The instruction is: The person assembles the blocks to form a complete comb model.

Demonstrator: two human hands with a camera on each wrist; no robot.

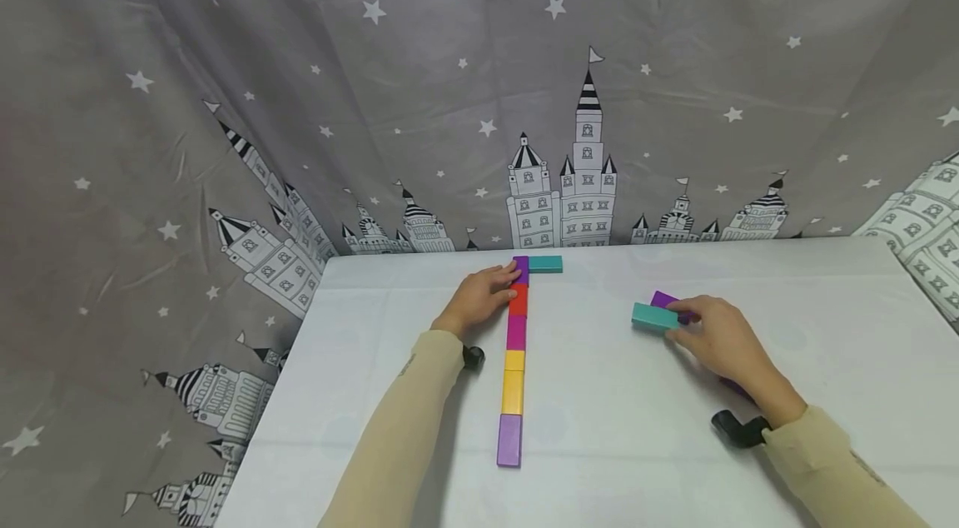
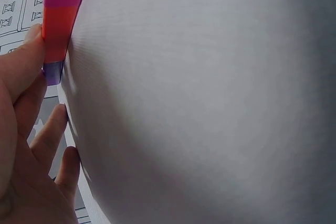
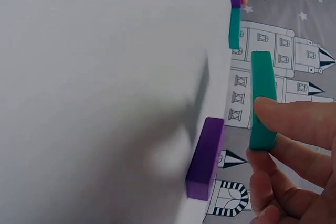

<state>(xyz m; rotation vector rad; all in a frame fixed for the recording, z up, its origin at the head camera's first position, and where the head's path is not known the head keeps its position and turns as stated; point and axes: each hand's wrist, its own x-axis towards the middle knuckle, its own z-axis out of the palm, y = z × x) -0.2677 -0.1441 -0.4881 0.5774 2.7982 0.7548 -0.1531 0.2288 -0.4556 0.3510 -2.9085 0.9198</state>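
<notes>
Head view: right hand (image 1: pixel 721 338) pinches a teal block (image 1: pixel 652 317) by its right end, raised off the table (image 1: pixel 592 403) near a loose purple block (image 1: pixel 661 298); left hand (image 1: pixel 479 296) rests unclenched fingers against the row's purple end block (image 1: pixel 523 273) and red block (image 1: pixel 519 303) (no grip evident). Judged best: pinch lightly, keep it level, lower it squarely, and steady the row without nudging the second teal block (image 1: pixel 545 264) touching that purple end.
</notes>
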